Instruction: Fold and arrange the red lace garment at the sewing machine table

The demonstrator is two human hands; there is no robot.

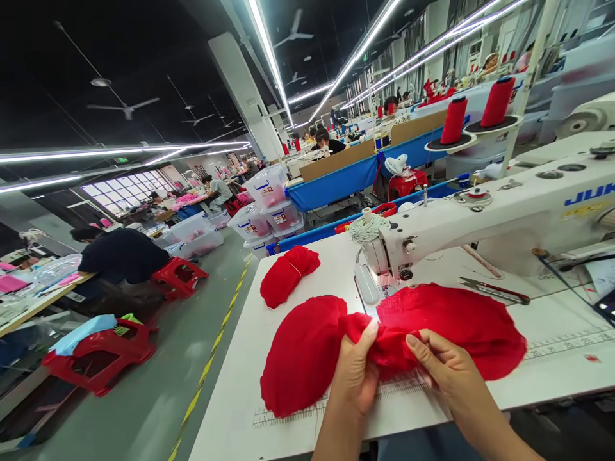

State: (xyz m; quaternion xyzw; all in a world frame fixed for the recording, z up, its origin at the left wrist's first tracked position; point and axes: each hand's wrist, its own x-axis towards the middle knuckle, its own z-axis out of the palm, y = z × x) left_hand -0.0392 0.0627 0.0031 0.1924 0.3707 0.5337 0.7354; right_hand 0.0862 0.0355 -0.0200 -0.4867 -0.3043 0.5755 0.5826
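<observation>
Red fabric pieces (451,320) spread across the white sewing table in front of the sewing machine (432,224). My left hand (358,371) grips the gathered middle of the fabric, thumb on top. Close by on the right, my right hand (442,362) pinches the same fabric between thumb and fingers. A rounded red panel (307,352) lies flat to the left of my hands. The machine's needle area is just beyond the fabric, partly hidden by it. Farther back on the left sits a red fabric bundle (288,272) with a pale band around it.
Thread snips (494,290) lie right of the needle area. Printed ruler marks (567,342) run along the table's front. Two red thread cones (497,102) stand behind the machine. Stacked plastic bins (269,192), red stools (100,355) and a seated co-worker (122,256) are to the left.
</observation>
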